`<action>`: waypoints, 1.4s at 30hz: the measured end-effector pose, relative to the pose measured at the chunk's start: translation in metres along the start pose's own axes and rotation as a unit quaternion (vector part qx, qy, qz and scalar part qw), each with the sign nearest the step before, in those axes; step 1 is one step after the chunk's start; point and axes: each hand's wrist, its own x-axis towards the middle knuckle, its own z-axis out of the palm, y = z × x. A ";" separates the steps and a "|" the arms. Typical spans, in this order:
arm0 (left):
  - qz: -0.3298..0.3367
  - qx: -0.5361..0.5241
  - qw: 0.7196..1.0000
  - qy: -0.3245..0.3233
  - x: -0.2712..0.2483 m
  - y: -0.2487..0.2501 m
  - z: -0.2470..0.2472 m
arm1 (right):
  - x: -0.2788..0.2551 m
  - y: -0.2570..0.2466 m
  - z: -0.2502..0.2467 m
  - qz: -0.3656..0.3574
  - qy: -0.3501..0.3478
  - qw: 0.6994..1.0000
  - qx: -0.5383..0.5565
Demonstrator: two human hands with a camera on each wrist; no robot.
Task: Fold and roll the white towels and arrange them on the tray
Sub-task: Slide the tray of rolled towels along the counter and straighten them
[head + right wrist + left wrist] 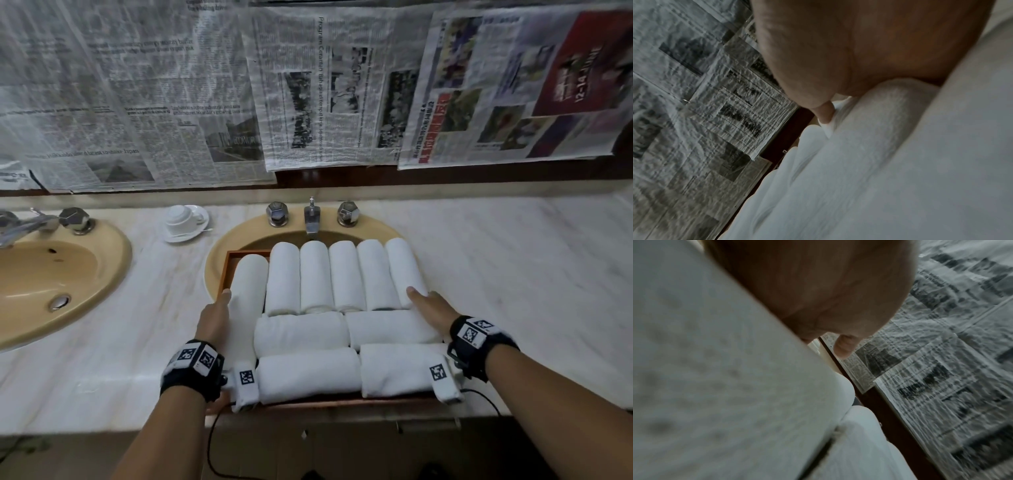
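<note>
A brown wooden tray (pixel 230 255) sits over a tan sink, packed with rolled white towels. Several rolls (pixel 315 274) stand side by side at the back and more rolls (pixel 308 377) lie crosswise in front. My left hand (pixel 215 315) lies flat against the outer side of the leftmost long roll (pixel 248 284), thumb forward. My right hand (pixel 430 306) presses flat on the rightmost roll (pixel 404 270). The left wrist view shows the left palm (pixel 818 288) against towel cloth (pixel 715 369). In the right wrist view, the right palm (pixel 859 48) rests on a towel (pixel 879 162).
The tan sink (pixel 233 240) under the tray has a chrome faucet (pixel 311 219) and two knobs. A second sink (pixel 51 274) is at the left. An upturned white cup on a saucer (pixel 185 219) stands between them. Newspaper (pixel 308 85) covers the wall above the marble counter (pixel 513 274).
</note>
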 end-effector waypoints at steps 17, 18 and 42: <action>0.083 0.066 0.987 -0.122 -0.175 0.086 0.297 | 0.004 0.224 -0.262 0.065 0.110 0.984 0.121; 0.094 0.082 0.983 -0.137 -0.184 0.093 0.319 | 0.003 0.239 -0.276 0.076 0.121 0.982 0.127; 0.210 0.372 0.863 -0.268 -0.192 0.169 0.552 | -0.034 0.338 -0.303 0.271 0.325 0.835 0.351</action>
